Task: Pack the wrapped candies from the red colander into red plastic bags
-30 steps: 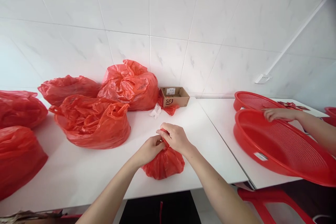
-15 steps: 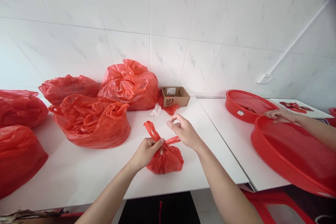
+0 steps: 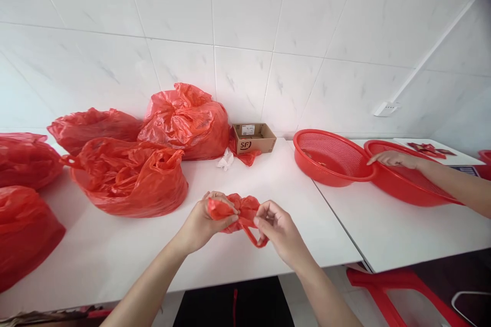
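Note:
A small red plastic bag (image 3: 241,207) is held just above the white table (image 3: 215,260), near its front edge. My left hand (image 3: 201,222) is closed on the bag's left side, thumb pressed over a twisted handle. My right hand (image 3: 278,227) pinches the other handle, a thin red loop hanging below the bag. Both hands are close together at the centre of the view.
Several large stuffed red plastic bags (image 3: 128,176) fill the table's left half and back. A small cardboard box (image 3: 253,137) stands by the tiled wall. On the adjoining table to the right, another person's hand (image 3: 391,159) holds a red mesh basket (image 3: 406,179) beside a second basket (image 3: 330,156).
The small bag came up off the table into both hands, and my right hand closed on a handle. The other person slid the big red basket back and away to the right.

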`<state>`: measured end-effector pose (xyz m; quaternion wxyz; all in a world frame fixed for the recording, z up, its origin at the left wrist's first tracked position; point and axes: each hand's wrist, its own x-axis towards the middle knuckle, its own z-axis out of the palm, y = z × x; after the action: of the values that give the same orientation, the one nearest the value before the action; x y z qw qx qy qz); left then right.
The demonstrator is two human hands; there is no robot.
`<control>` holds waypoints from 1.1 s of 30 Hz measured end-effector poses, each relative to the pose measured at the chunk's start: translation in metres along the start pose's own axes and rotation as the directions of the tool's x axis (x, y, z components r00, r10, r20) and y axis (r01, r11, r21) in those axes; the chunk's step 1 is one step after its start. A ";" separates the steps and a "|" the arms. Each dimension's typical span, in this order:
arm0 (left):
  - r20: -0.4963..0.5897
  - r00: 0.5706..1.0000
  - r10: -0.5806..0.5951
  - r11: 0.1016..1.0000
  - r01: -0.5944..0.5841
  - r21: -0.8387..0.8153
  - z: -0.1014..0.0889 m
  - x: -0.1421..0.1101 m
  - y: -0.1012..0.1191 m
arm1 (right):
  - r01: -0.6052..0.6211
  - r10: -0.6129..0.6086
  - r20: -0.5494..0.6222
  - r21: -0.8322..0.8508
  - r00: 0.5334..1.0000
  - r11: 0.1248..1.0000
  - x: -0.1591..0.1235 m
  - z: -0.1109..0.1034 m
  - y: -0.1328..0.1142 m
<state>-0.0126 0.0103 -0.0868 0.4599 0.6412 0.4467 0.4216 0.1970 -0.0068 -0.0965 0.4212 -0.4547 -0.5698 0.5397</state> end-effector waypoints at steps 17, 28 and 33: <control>-0.032 0.983 0.181 0.960 -0.170 0.221 0.021 -0.006 -0.030 | 0.114 -0.114 0.008 -0.120 0.993 0.986 0.013 0.024 0.015; -0.213 0.917 0.336 0.894 -0.240 0.379 0.033 0.003 -0.038 | -0.040 0.013 0.078 0.356 0.997 0.934 0.018 0.028 0.020; 0.019 0.962 0.271 0.895 -0.260 0.363 0.015 0.010 -0.013 | 0.034 -0.035 0.104 0.007 0.994 0.999 0.020 0.010 0.011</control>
<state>0.0019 0.0189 -0.1015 0.2648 0.7630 0.4323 0.4011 0.1839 0.0101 -0.1084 0.4016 -0.4149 -0.5972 0.5567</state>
